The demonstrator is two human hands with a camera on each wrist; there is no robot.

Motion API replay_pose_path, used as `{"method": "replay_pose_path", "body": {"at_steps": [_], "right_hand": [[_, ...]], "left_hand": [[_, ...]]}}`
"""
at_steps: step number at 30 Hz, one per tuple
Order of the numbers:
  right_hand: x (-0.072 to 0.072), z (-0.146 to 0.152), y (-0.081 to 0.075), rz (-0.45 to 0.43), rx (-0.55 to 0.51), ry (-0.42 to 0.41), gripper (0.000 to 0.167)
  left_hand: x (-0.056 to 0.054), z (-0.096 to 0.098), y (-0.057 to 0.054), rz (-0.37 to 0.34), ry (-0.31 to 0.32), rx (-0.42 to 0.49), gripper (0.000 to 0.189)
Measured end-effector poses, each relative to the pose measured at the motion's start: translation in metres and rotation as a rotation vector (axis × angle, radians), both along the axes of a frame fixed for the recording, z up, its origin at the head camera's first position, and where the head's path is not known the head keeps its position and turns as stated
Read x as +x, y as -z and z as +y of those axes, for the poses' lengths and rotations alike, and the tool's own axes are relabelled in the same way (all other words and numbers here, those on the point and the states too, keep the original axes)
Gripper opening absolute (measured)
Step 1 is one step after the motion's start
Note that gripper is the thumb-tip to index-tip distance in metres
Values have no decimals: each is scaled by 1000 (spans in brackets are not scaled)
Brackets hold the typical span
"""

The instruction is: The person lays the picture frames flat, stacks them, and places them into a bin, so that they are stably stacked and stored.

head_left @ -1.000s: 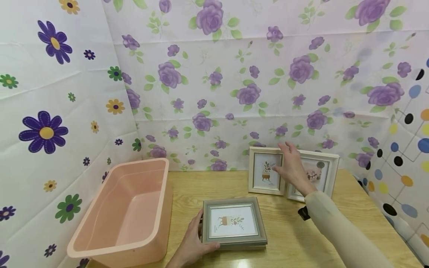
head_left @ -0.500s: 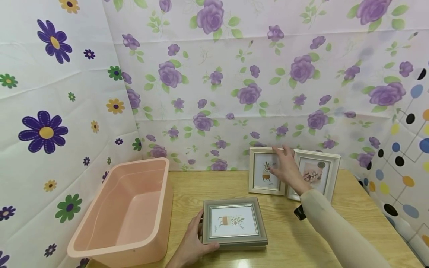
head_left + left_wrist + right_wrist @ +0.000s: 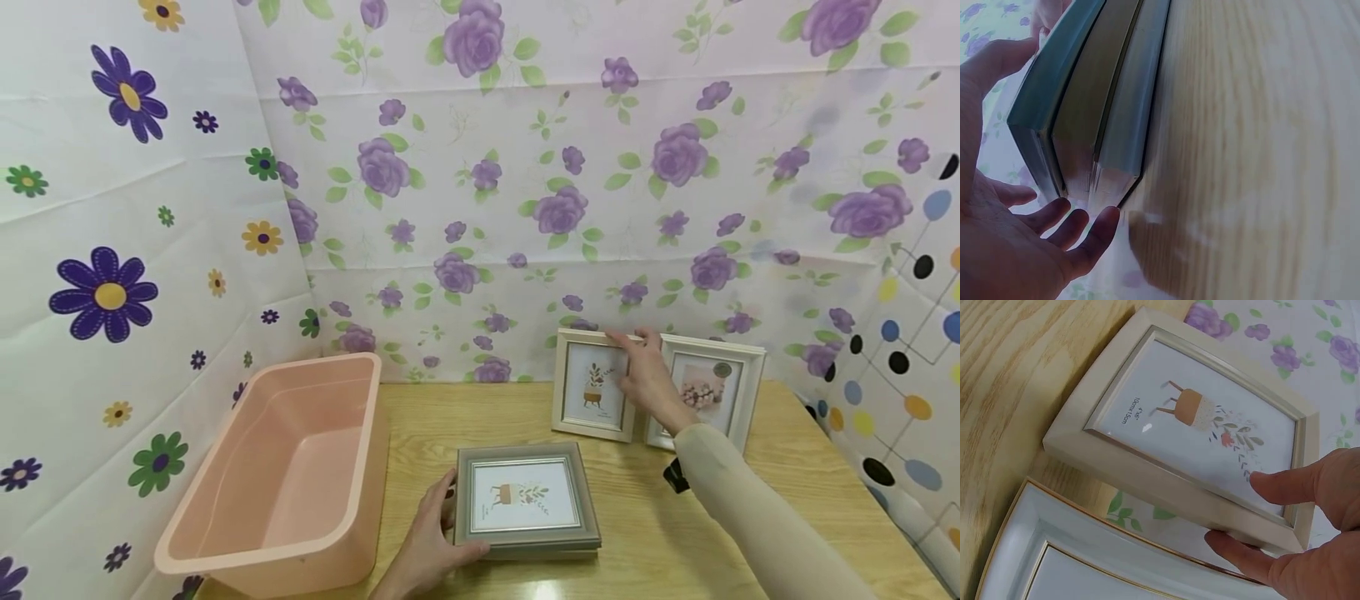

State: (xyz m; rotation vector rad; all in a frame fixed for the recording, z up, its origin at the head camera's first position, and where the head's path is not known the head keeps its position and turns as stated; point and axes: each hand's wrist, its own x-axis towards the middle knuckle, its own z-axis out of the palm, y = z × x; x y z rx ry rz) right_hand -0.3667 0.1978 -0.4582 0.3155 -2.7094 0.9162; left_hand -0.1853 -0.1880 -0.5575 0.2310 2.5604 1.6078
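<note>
At the back right, the beige picture frame (image 3: 592, 387) leans back and stands slightly turned. My right hand (image 3: 652, 379) holds it by its upper right side, the thumb on the front and a finger against the side edge in the right wrist view. Just to the right stands a white picture frame (image 3: 708, 392), partly behind the hand. Nearer, a stack of picture frames lies flat, a grey-brown picture frame (image 3: 525, 496) on top; the left wrist view shows three layers. My left hand (image 3: 431, 533) rests at its left end, with relaxed fingertips (image 3: 1109, 219) touching the edges.
A pink plastic tub (image 3: 360, 500) stands on the left of the wooden table (image 3: 442, 408). Flower-patterned cloth (image 3: 420, 208) hangs behind the table, with more patterned cloth at both sides. A small black object (image 3: 675, 477) shows at my right wrist.
My right hand has moved a little left and down and taken hold of the beige picture frame, which has turned and shifted slightly. The left hand and stack stay in place.
</note>
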Motion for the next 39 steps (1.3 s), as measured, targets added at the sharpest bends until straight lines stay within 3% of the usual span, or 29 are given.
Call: {"method": "replay_pose_path", "body": {"at_steps": [7,16,24,30,33,35,39], "right_hand": [[-2,5,-1,-43,-31,-26,88],[0,12,-7,3,-24,-78,80],[13,15,-3,-11,-128,-34,71],[28,16,-1,-23,-254,37,72],[40,14,-4,-13,-328,78,73],[49,13,-6,-16,-404,85,74],[68,10,-11,-43,-601,79,75]], "left_hand": [[2,-4,-4,54,-66,5,108],[3,-6,-12,155,-113,66,93],[5,-4,-16,262,-150,139,85],[6,3,-25,283,-166,210,77],[6,6,-29,330,-169,251,71],[5,8,-31,387,-173,282,66],[4,13,-35,421,-205,345,62]]}}
